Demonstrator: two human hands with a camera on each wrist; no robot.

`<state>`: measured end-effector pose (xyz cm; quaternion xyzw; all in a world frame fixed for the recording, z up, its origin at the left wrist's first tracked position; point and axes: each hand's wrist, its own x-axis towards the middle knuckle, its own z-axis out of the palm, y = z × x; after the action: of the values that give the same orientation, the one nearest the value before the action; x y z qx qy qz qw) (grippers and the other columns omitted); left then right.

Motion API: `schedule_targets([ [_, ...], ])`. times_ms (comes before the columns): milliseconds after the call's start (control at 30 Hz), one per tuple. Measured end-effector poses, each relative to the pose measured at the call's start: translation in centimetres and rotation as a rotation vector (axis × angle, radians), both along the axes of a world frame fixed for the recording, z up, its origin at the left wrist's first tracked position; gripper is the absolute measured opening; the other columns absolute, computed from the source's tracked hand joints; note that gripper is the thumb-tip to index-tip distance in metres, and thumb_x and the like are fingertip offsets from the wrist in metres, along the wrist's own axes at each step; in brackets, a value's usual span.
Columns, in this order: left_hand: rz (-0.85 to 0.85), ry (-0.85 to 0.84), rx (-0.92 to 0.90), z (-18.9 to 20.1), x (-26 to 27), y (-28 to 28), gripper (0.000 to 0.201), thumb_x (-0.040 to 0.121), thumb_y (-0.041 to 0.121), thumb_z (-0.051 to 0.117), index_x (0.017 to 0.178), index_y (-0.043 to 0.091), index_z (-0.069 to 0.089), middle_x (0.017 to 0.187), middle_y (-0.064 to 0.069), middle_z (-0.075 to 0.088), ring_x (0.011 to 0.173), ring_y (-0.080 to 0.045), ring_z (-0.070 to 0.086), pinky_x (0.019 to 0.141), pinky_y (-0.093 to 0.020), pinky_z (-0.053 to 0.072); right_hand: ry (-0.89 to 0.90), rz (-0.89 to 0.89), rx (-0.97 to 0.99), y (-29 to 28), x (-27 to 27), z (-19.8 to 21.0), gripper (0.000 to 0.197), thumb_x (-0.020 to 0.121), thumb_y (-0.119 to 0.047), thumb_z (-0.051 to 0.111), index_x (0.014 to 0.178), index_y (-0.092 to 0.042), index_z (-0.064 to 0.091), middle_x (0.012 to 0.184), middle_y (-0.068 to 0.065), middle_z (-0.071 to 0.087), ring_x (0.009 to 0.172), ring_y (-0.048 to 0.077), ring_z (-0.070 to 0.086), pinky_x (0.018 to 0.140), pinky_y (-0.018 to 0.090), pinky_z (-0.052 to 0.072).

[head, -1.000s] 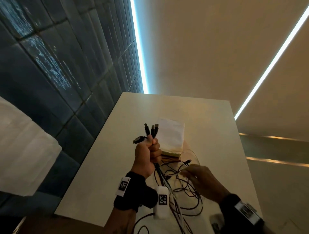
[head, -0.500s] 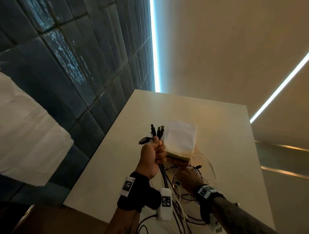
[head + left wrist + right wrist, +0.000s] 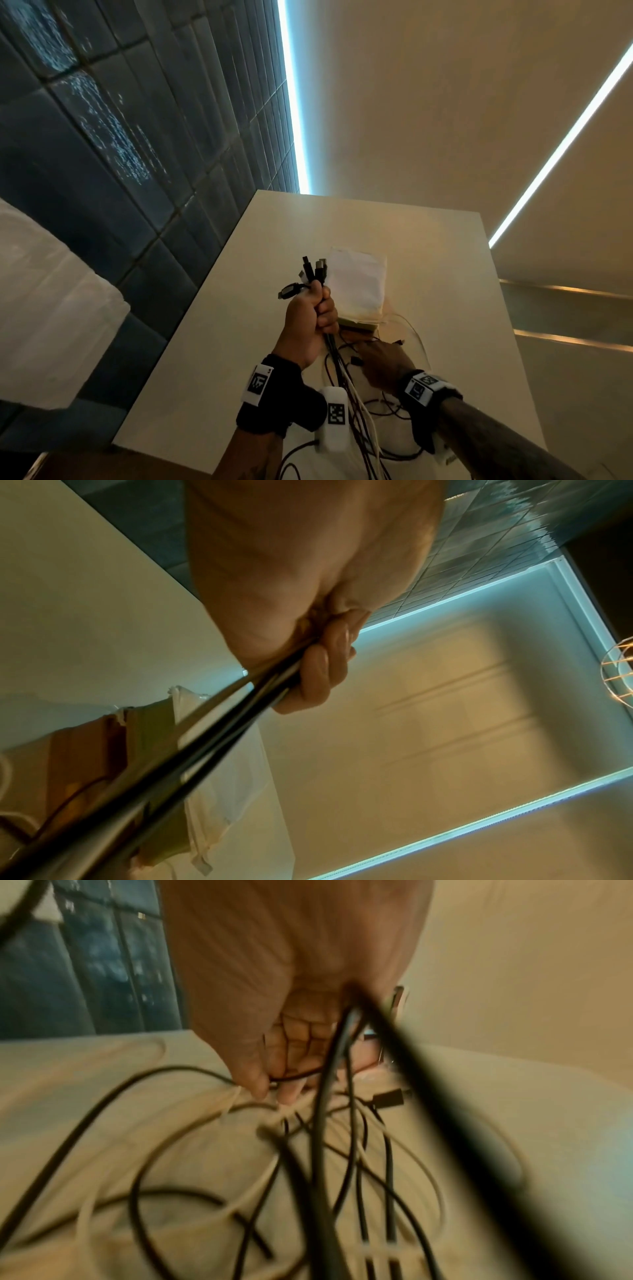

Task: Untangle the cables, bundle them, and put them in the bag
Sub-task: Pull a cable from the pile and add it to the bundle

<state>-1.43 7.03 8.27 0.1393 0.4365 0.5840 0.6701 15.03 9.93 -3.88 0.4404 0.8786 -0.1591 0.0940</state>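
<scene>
My left hand (image 3: 310, 318) is raised above the white table (image 3: 445, 274) and grips a bundle of black and white cables (image 3: 337, 373). Several plugs (image 3: 313, 274) stick up out of the fist. The left wrist view shows the fingers (image 3: 322, 666) curled round the taut cables (image 3: 205, 737). Just behind the fist a white cloth bag (image 3: 356, 287) lies flat. My right hand (image 3: 380, 363) reaches low into the loose tangle (image 3: 308, 1150) under the fist. There its thumb and fingers (image 3: 274, 1085) pinch a thin black cable (image 3: 294, 1076), close to a black plug (image 3: 388, 1097).
A flat tan and brown thing (image 3: 356, 325) lies under the bag's near edge. A dark tiled wall (image 3: 137, 137) runs along the table's left side, with a white bulky shape (image 3: 51, 308) at the lower left. Loose cable loops (image 3: 387, 411) spread towards the table's near edge.
My right hand has moved forward and left, from the loose loops to the tangle right under the left fist. The left hand keeps its grip on the bundle.
</scene>
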Motion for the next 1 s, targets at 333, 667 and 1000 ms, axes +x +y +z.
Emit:
schedule_targets([
  [333, 0.008, 0.271, -0.028, 0.2, 1.1, 0.2, 0.03, 0.106, 0.023, 0.033, 0.078, 0.014, 0.043, 0.053, 0.007, 0.028, 0.04, -0.006, 0.023, 0.041, -0.022, 0.021, 0.941, -0.617, -0.249, -0.3, 1.7, 7.1, 0.01, 0.088, -0.009, 0.066, 0.085, -0.009, 0.057, 0.06, 0.007, 0.066, 0.053, 0.023, 0.061, 0.05, 0.034, 0.05],
  [667, -0.085, 0.44, 0.078, 1.4, 4.0, -0.7, 0.021, 0.098, 0.026, 0.054, 0.095, 0.007, 0.061, 0.055, 0.002, 0.034, 0.042, -0.008, 0.033, 0.039, -0.021, 0.033, 1.36, -0.673, -0.558, -3.8, 0.8, 12.2, 0.022, 0.095, -0.02, 0.058, 0.094, 0.002, 0.057, 0.068, 0.022, 0.062, 0.054, 0.029, 0.057, 0.049, 0.034, 0.048],
  [1000, -0.137, 0.524, 0.104, 3.6, 5.4, -0.7, 0.025, 0.101, 0.032, 0.046, 0.087, 0.014, 0.055, 0.069, -0.001, 0.051, 0.06, -0.014, 0.052, 0.054, -0.028, 0.045, 1.442, -0.519, -0.501, -3.9, 1.1, 14.5, 0.025, 0.097, -0.007, 0.052, 0.092, 0.016, 0.058, 0.056, -0.004, 0.06, 0.041, 0.0, 0.052, 0.042, 0.01, 0.041],
])
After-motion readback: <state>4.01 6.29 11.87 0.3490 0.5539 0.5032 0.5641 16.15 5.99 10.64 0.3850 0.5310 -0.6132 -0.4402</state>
